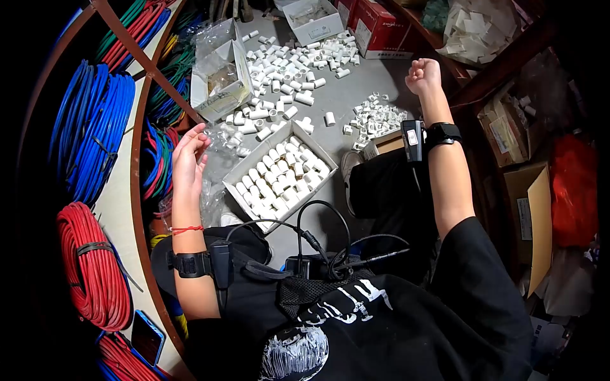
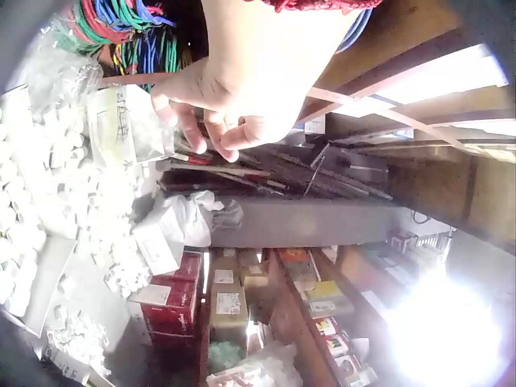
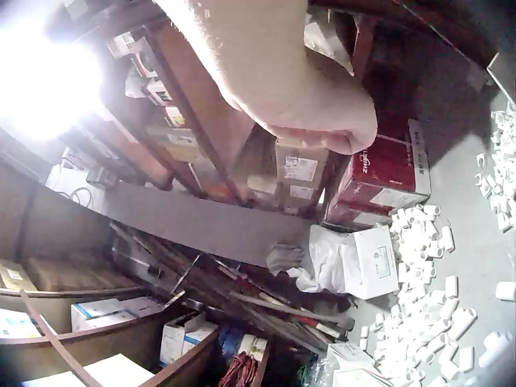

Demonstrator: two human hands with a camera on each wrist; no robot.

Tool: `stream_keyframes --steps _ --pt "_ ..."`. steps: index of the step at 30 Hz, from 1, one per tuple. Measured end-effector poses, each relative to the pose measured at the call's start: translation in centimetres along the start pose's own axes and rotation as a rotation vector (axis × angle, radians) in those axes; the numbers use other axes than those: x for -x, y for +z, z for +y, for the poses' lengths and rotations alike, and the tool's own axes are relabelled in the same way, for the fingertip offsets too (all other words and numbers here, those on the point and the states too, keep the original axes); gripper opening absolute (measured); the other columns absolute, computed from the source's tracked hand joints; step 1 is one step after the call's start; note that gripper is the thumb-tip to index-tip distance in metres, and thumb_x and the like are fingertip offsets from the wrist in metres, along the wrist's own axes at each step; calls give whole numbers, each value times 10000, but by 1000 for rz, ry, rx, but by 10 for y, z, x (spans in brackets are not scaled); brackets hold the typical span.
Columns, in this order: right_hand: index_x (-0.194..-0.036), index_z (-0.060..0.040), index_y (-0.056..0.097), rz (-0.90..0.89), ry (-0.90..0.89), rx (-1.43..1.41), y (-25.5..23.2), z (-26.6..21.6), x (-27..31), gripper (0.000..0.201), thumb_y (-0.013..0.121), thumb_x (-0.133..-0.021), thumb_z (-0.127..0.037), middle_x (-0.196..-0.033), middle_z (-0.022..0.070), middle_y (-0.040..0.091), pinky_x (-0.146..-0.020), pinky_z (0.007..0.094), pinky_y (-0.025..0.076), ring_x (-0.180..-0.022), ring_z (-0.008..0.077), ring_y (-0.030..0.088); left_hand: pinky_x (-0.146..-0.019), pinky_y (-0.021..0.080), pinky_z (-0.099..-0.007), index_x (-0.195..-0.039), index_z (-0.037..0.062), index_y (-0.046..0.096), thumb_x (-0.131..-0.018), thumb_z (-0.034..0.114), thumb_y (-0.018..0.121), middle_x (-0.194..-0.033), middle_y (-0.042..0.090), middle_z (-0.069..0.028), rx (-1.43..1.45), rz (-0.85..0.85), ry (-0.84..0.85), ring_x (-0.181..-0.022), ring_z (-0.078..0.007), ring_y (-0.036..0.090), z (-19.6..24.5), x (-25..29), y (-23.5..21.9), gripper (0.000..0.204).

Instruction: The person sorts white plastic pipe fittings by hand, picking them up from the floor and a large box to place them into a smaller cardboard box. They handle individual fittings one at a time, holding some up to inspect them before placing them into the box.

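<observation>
My left hand (image 1: 189, 155) is raised on the left, its fingers loosely bent and holding nothing. To its right, on the floor, stands an open white carton (image 1: 312, 141) with rows of short white pipe fittings (image 1: 279, 174) inside. In the left wrist view the bent fingers of the left hand (image 2: 242, 89) show nothing between them. My right arm reaches forward, and the right hand (image 1: 424, 77) is curled into a fist near the red box (image 1: 384, 32). The right wrist view shows this hand (image 3: 298, 97) with its fingers folded in, nothing visible in it.
Loose white pipe fittings (image 1: 292, 70) cover the floor beyond the carton, with a pile of smaller white pieces (image 1: 380, 117) to the right. Two more white boxes stand behind, one with plastic film (image 1: 222, 79). Shelves hold blue cable (image 1: 95, 127), red cable (image 1: 95, 267) and a phone (image 1: 147, 338).
</observation>
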State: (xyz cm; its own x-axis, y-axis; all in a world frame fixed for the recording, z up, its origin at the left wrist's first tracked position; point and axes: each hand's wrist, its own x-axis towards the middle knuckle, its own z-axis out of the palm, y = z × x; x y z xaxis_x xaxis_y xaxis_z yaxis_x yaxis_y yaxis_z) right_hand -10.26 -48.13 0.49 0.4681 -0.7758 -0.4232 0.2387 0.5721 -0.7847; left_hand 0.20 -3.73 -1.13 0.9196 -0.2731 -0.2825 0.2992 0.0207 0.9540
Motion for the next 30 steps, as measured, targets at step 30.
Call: stream_keyframes --steps 30 --pt "-672 -94 362 -144 24 -150 -4 4 -23 106 342 -702 6 -484 9 319 -437 248 285 -423 123 280 -439 229 -173 -996 16 434 -562 -99 383 -675 355 35 174 -50 23 -511 -52 304 -3 -7 -4 452"
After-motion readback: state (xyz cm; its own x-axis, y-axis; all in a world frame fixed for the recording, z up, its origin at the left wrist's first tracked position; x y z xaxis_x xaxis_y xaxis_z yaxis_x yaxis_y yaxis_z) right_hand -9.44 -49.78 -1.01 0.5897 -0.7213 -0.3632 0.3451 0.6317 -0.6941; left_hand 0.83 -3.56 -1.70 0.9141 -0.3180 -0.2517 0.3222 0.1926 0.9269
